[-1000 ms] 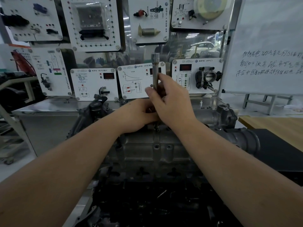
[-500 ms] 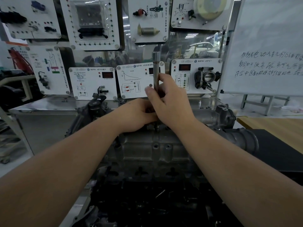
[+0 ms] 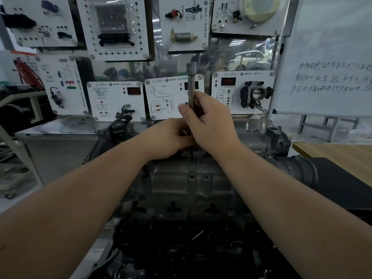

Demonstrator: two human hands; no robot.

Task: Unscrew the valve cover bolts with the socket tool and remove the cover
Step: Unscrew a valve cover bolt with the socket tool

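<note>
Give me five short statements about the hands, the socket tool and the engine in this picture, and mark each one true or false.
1. The socket tool stands roughly upright. True.
2. The right hand grips the socket tool's shaft. True.
3. The left hand rests flat on the whiteboard. False: it is low at the base of the tool, over the valve cover; the whiteboard stands untouched to the right.
4. The valve cover has been lifted off and set on the wooden table. False: it sits on the engine, and the wooden table at right is apart from it.
5. A throttle body is mounted on a white panel behind the engine. True.
</note>
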